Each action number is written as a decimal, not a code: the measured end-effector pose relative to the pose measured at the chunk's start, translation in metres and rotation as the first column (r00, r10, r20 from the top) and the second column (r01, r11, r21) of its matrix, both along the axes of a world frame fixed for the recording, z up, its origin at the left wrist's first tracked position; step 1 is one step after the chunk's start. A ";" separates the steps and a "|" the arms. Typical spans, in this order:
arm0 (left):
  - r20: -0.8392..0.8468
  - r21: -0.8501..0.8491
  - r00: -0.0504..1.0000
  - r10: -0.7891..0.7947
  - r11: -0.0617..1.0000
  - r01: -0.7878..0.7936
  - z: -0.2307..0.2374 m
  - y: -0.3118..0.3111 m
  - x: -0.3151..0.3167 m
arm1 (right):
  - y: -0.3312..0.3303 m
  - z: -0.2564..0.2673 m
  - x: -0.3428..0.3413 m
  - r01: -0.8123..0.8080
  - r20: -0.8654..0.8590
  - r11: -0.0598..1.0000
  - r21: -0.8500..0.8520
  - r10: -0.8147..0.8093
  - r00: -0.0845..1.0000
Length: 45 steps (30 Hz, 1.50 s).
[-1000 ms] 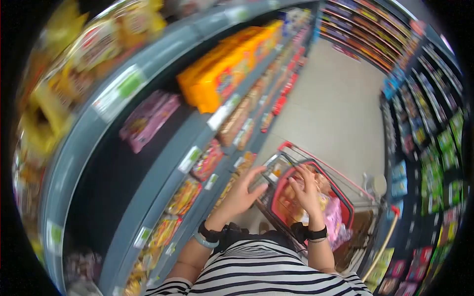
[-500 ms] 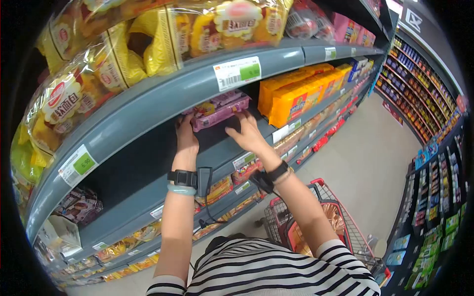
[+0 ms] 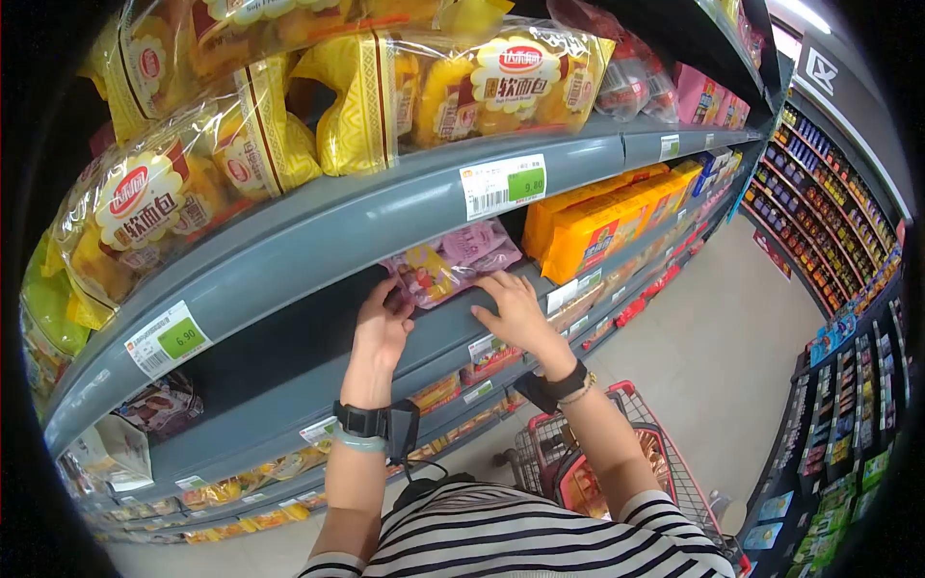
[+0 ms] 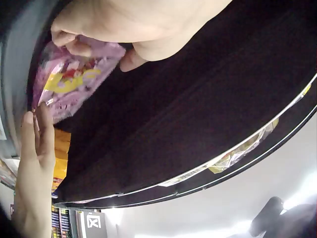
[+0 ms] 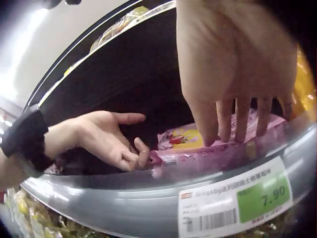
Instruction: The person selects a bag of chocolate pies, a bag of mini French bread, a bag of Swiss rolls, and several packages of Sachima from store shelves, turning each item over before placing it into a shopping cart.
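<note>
Because the pink printed snack pack (image 3: 455,262) sits between both hands at the shelf's front edge, what counts is how its long axis runs: side to side, roughly parallel to the lower shelf's lip (image 5: 124,191), left end a bit closer to the person in the head view. Neither hand is clearly nearer; each has its own side.

Left hand (image 3: 381,328): at the pack's left end. Thumb spread off to the side, fingers loosely bent, tips at the near-left corner. Contact looks likely there; can't tell if any weight is on it. No closed grasp visible.

Right hand (image 3: 523,316): at the near long edge, toward the right half. Fingers straight and a little apart, tips down on the wrapper in the right wrist view. Thumb stands clear of the pack in the head view, so not a pinch.

Pack lies just beyond the fingertips, deeper into the shelf than either palm, printed face up. Can't tell whether its underside is fully down or slightly tipped.

Clearance: upper shelf's front band (image 3: 385,220) overhangs the bay, so room above looks tight. Orange packs (image 3: 597,231) stand just to the right, past the pack's right end. Tag reading 7.90 (image 5: 235,201) is below the pack's near edge. Shopping cart (image 3: 686,482) is well apart, down and right of the bay.
</note>
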<state>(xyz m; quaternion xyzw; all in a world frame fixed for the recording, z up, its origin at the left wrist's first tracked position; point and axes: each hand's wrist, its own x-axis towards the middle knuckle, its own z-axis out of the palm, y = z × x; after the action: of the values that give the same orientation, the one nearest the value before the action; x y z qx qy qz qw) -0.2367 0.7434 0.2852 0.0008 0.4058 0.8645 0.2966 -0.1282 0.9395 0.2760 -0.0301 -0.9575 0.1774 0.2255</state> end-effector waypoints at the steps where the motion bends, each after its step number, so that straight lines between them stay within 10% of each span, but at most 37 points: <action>1: -0.012 0.005 0.999 -0.043 0.999 0.043 -0.001 -0.004 0.005 | -0.001 0.000 0.007 -0.037 0.014 0.994 -0.099 0.039 0.999; 3: -0.032 0.018 0.997 -0.069 0.997 0.070 0.001 -0.002 0.012 | -0.004 -0.007 0.018 -0.022 0.008 0.988 -0.152 0.023 1.000; 5: -0.407 -0.451 0.897 -0.171 0.892 -0.035 0.012 0.001 0.027 | -0.006 -0.016 0.025 -0.008 0.022 0.996 -0.088 0.009 1.000; 6: -0.697 -0.473 0.689 -0.197 0.849 -0.236 0.009 0.008 0.025 | -0.008 -0.020 0.026 -0.008 0.018 0.995 -0.096 0.009 1.000; 7: -0.725 -0.671 0.583 -0.367 0.568 -0.477 0.006 0.007 0.028 | -0.010 -0.023 0.028 0.003 0.019 0.995 -0.100 -0.001 1.000; 9: -0.894 -0.422 0.252 -0.370 0.505 -0.753 0.004 0.016 0.042 | -0.015 -0.024 0.029 0.015 0.005 0.996 -0.083 -0.015 1.000; 13: -0.929 -0.359 0.137 -0.345 0.741 -0.567 0.000 0.033 0.056 | -0.021 -0.025 0.035 0.017 -0.039 0.997 -0.078 -0.020 0.999; 19: -0.971 -0.185 0.238 -0.036 0.743 -0.643 -0.016 0.040 0.047 | -0.028 -0.012 0.059 0.003 -0.133 0.992 -0.129 -0.020 0.991; 26: -0.468 0.098 0.816 0.338 0.938 -0.332 0.000 -0.022 0.080 | -0.027 0.007 0.106 -0.019 -0.384 0.847 -0.532 -0.221 0.897; 27: -0.472 0.089 0.820 0.324 0.943 -0.321 -0.001 -0.027 0.083 | -0.028 0.002 0.112 -0.237 -0.395 0.538 -0.809 -0.199 0.897; 30: -0.298 0.125 0.953 0.060 0.992 -0.023 0.003 -0.030 0.093 | -0.034 0.015 0.151 -0.323 -0.379 0.295 -0.899 -0.155 0.912; 32: -0.262 0.120 0.965 -0.002 0.992 0.035 -0.002 -0.024 0.100 | -0.037 0.009 0.176 -0.512 -0.510 -0.061 -0.857 -0.051 0.859; 33: -0.232 0.128 0.972 -0.043 0.989 0.075 -0.004 -0.019 0.103 | -0.038 0.011 0.185 -0.507 -0.503 -0.053 -0.860 -0.074 0.861; 35: -0.271 0.109 0.954 -0.130 0.980 0.165 -0.010 -0.011 0.110 | -0.042 0.018 0.203 -0.357 -0.427 0.281 -0.891 -0.247 0.870; 39: -0.302 0.015 0.911 -0.282 0.954 0.300 -0.006 0.010 0.135 | -0.047 0.027 0.241 -0.299 -0.371 0.223 -0.928 -0.472 0.800; 41: -0.595 -0.154 0.614 -0.519 0.823 0.547 -0.012 0.021 0.137 | -0.047 0.019 0.265 -0.305 -0.386 0.238 -0.922 -0.521 0.761; 43: -0.521 -0.369 0.518 -0.679 0.726 0.581 -0.005 0.031 0.142 | -0.050 0.012 0.288 -0.131 -0.282 0.275 -0.953 -0.631 0.722; 44: -0.822 -0.316 0.310 -0.477 0.836 0.449 -0.001 0.044 0.145 | -0.048 0.014 0.286 -0.076 -0.477 0.582 -0.810 -0.577 0.663; 45: -0.978 -0.186 0.028 -0.208 0.919 0.346 0.000 0.053 0.150 | -0.047 0.008 0.296 -0.059 -0.472 0.579 -0.813 -0.598 0.647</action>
<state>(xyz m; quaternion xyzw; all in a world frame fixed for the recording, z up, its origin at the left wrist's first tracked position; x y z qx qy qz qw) -0.0862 0.7962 0.2856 0.6735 0.4441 0.5810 0.1080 0.1678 0.8929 0.2844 -0.2134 -0.5993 0.5244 0.5660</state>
